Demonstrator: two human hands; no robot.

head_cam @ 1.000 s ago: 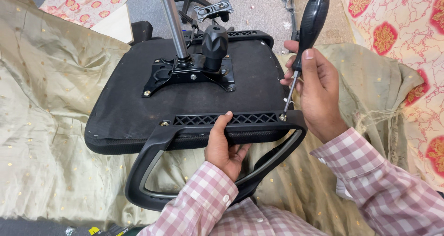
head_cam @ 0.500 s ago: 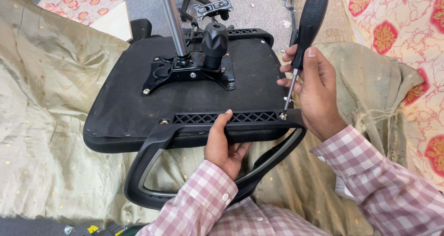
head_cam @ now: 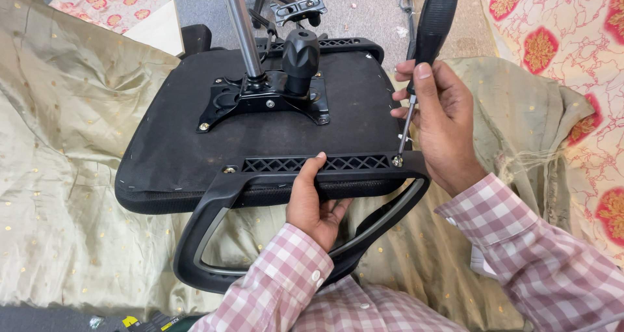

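Olive cloth [head_cam: 65,176] under seat [head_cam: 175,150] | L hand [head_cam: 315,205] grips armrest [head_cam: 221,195] | R hand [head_cam: 442,120] grips screwdriver [head_cam: 432,26]

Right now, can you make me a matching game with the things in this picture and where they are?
Things:
1. screwdriver
2. armrest
3. metal post
4. golden cloth

Places:
A. spread under the seat
B. standing up from the seat's middle plate
C. in the right hand, tip on a screw
D. gripped by the left hand at the seat's near edge

Pairs: 1-C, 2-D, 3-B, 4-A
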